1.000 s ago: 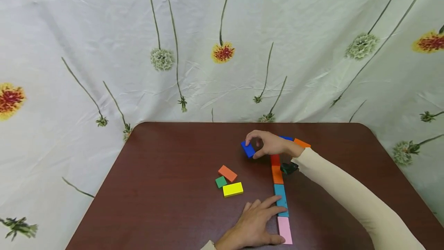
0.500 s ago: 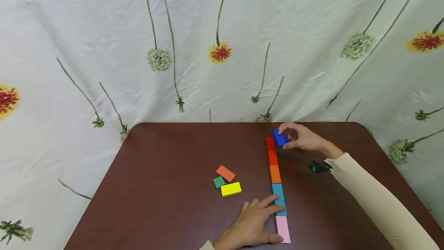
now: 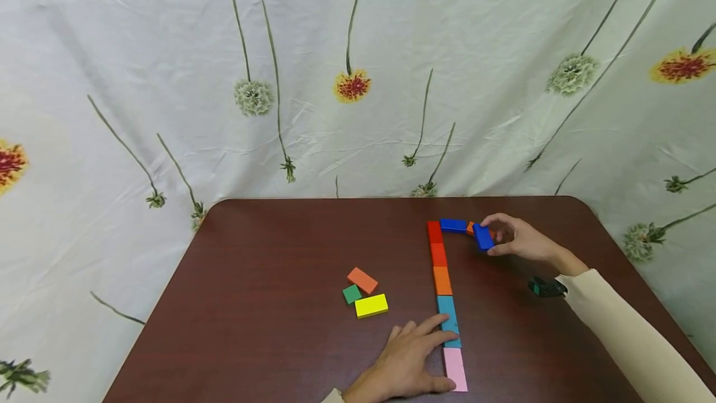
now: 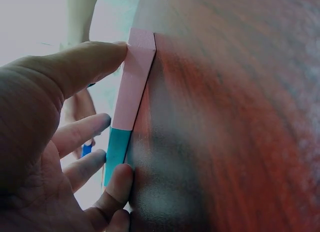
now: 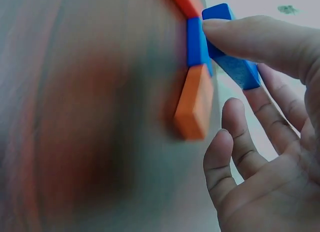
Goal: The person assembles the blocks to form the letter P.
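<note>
Head view: my right hand (image 3: 520, 240) is pinching a blue block (image 3: 483, 237) between thumb and fingertips, and the block is sitting just left of my palm. Its long axis is running away from me with a slight slant, crossing the line of the orange end block (image 3: 470, 227), which is lying partly behind it, right of the flat blue block (image 3: 453, 226). My left hand (image 3: 411, 356) is resting well apart, its fingers spreading onto the teal piece (image 3: 445, 304) and its thumb touching the pink block (image 3: 455, 369), so my right is being the nearer of the 2

Left wrist view: my thumb is touching the pink block by its near end, and my fingers are lying apart along the teal piece, pinching nothing

Right wrist view: my thumb is pressing the held block, which is overlapping the flat blue block in sight; I am judging it lifted, but contact is staying unclear
</note>
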{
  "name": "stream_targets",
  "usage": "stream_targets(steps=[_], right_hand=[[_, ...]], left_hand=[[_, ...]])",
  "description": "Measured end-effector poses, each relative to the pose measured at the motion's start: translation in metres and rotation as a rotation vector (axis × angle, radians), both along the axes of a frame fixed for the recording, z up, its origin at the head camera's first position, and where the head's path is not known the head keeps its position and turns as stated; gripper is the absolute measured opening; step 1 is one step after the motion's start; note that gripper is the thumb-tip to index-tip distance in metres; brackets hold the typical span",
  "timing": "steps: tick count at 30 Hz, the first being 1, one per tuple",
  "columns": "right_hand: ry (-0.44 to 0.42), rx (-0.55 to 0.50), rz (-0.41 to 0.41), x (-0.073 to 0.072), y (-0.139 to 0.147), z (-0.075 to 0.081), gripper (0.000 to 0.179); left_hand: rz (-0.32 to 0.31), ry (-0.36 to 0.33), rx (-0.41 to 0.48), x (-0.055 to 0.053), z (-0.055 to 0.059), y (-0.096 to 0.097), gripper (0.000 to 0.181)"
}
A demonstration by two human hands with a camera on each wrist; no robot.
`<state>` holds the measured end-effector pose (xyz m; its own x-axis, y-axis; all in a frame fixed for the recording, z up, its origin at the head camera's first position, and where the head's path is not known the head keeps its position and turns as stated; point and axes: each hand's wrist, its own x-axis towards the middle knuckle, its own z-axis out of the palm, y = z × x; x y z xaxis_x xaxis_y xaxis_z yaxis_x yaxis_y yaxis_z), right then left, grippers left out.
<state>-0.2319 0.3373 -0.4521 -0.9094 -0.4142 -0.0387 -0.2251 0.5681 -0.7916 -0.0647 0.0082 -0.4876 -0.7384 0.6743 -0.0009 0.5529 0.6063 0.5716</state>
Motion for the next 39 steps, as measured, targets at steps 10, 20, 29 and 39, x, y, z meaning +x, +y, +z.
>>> stream_targets(steps=[10,20,29,39], right_hand=[[-0.054,0.087,-0.079,0.014,0.037,-0.012,0.062],[-0.092,0.084,-0.077,0.017,0.039,-0.019,0.061],[-0.1,0.093,-0.073,0.014,0.039,-0.02,0.059],[-0.112,0.096,-0.066,0.014,0.039,-0.022,0.059]], left_hand=[[-0.001,0.004,0.007,0.0,0.0,-0.001,0.064],[-0.008,-0.021,0.009,0.0,0.001,-0.001,0.064],[-0.002,0.002,0.011,0.0,0.001,-0.001,0.064],[-0.006,-0.024,0.007,-0.001,0.002,0.0,0.064]])
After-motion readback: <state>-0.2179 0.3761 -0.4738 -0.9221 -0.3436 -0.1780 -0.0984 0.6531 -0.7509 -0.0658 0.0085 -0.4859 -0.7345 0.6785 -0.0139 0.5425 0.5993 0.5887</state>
